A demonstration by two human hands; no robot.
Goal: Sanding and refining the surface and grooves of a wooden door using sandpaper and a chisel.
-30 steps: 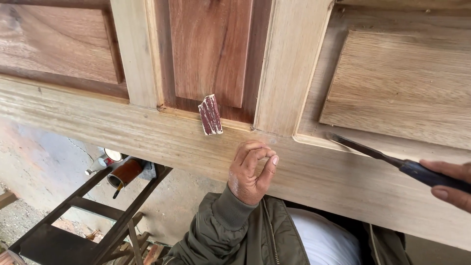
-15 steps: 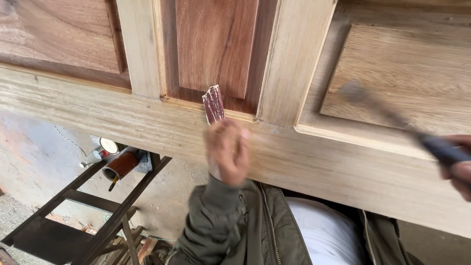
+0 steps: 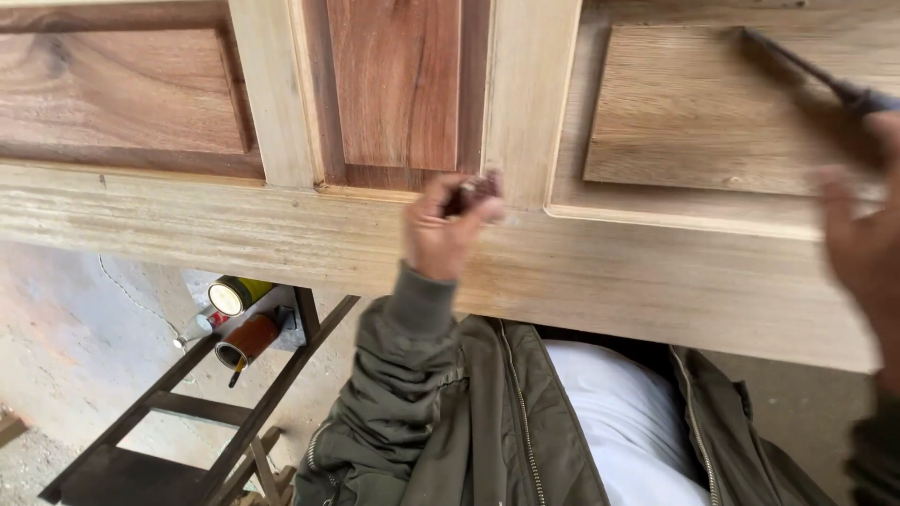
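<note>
At frame centre the left hand (image 3: 441,234) pinched a small reddish scrap of sandpaper (image 3: 469,192) in a clenched grip, pressed against the wooden door (image 3: 281,234) where the middle panel met the lower rail. At the right edge the blurred right hand (image 3: 867,234) grasped a chisel (image 3: 806,66), its blade over the upper-right panel, well apart from the scrap. Cans (image 3: 239,319) lay on a dark stand at lower left.

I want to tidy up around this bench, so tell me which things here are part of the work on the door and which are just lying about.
In use:
- wooden door
- small reddish scrap, pinched in the left hand
- chisel, held in the right hand

Lying about:
- two tins on the dark metal stand below
- small bottle beside them
</note>
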